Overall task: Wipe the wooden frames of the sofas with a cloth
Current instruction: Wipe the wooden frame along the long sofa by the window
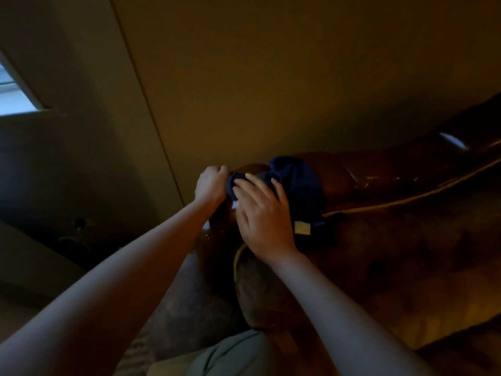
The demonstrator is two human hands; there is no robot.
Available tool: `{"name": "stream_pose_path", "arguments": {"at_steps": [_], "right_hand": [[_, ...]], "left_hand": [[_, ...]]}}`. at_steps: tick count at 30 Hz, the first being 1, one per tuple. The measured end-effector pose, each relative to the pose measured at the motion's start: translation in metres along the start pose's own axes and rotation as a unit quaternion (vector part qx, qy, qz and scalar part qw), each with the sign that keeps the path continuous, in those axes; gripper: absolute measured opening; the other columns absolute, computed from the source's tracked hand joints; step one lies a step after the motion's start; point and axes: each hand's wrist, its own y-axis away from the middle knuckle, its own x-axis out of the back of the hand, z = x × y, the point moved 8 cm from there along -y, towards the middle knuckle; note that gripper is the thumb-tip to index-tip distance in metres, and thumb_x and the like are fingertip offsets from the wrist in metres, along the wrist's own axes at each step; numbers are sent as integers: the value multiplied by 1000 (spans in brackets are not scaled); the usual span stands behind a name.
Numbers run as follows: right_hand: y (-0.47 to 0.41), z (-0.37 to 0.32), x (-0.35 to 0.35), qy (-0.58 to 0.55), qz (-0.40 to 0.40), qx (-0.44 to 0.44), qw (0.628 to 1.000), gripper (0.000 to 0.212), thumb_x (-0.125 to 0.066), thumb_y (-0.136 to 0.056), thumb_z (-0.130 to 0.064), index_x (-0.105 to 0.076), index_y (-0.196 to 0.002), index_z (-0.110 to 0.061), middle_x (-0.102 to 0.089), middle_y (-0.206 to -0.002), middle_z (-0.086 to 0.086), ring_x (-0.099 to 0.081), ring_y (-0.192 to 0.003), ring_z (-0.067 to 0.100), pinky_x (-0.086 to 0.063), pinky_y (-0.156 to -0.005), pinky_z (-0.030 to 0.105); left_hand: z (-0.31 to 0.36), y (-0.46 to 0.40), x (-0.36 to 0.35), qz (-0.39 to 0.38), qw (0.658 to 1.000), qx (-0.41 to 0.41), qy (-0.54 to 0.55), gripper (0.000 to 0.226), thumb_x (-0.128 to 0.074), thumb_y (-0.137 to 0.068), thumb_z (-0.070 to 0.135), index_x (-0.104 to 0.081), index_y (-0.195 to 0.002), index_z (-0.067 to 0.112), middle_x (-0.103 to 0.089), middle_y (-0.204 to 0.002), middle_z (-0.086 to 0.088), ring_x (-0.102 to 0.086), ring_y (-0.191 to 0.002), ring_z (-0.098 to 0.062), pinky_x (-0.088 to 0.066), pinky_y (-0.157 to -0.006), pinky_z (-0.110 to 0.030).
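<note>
I've got the dark blue cloth (295, 183) bunched on the top corner of the sofa's glossy wooden frame (379, 172), close against the wall (271, 77). My left hand (211, 183) curls round the cloth's near end and pinches it against the rounded corner. My right hand (261, 213) lies flatter, fingers spread and pressing the cloth down onto the wood. Judging by this, I'm working only this corner; the long rail running off to the right has no cloth on it, and whether it's been wiped I can't tell in this dim light. Other sofas aren't in view.
</note>
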Motion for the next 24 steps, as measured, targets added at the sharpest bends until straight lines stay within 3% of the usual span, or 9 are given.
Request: {"name": "stream_pose_path", "arguments": {"at_steps": [4, 7, 9, 12, 17, 21, 24], "right_hand": [[16, 2, -4, 73, 12, 103, 992, 33, -46, -91, -27, -66, -115, -16, -63, -125, 0, -49, -127, 16, -18, -110, 47], [-20, 49, 25, 92, 46, -38, 994, 35, -42, -92, -32, -70, -105, -16, -68, -114, -1, -55, -119, 17, -22, -109, 47], [-31, 66, 28, 85, 5, -109, 990, 39, -37, -94, -34, -67, -113, -17, -64, -121, -2, -49, -125, 16, -19, -111, 46], [-32, 66, 25, 105, 1, -126, 986, 41, -35, -96, -35, -62, -121, -19, -59, -129, -3, -43, -131, 14, -15, -112, 46], [-35, 52, 13, 122, -11, -185, 975, 40, -32, -98, -31, -57, -128, -18, -51, -139, -5, -30, -139, 13, -7, -115, 45], [-37, 44, 8, 138, -30, -242, 960, 41, -30, -99, -28, -53, -131, -16, -47, -142, -3, -26, -140, 14, -5, -116, 46], [-47, 44, 4, 132, -77, -279, 948, 42, -26, -101, -28, -47, -136, -17, -41, -146, -4, -22, -141, 12, -5, -116, 46]], "left_hand": [[0, 0, -1, 7, 1000, 1, -2, 29, -36, -94, 24, -55, -81, 6, -60, -91, -18, -55, -80, -32, -39, -67, -33], [0, 4, 1, 16, 1000, -2, -5, 29, -33, -95, 25, -56, -94, 7, -59, -88, -12, -56, -74, -25, -41, -65, -33], [1, 5, 2, 12, 1000, 2, -8, 27, -32, -96, 25, -53, -93, 8, -52, -79, -4, -49, -64, -15, -36, -58, -30], [1, 1, 1, 5, 1000, 3, -17, 28, -32, -97, 26, -50, -84, 11, -49, -73, -1, -45, -58, -12, -33, -51, -29], [-1, -4, -3, -11, 1000, -17, -1, 34, -30, -96, 27, -56, -101, 7, -54, -82, -3, -52, -69, -17, -41, -63, -31], [-2, -6, -4, -32, 999, -27, -8, 30, -29, -98, 28, -53, -93, 12, -55, -81, -1, -55, -71, -15, -43, -61, -30], [-1, -6, -3, -49, 998, -39, -3, 33, -27, -99, 29, -48, -77, 15, -52, -76, 0, -55, -71, -16, -46, -70, -31]]}}
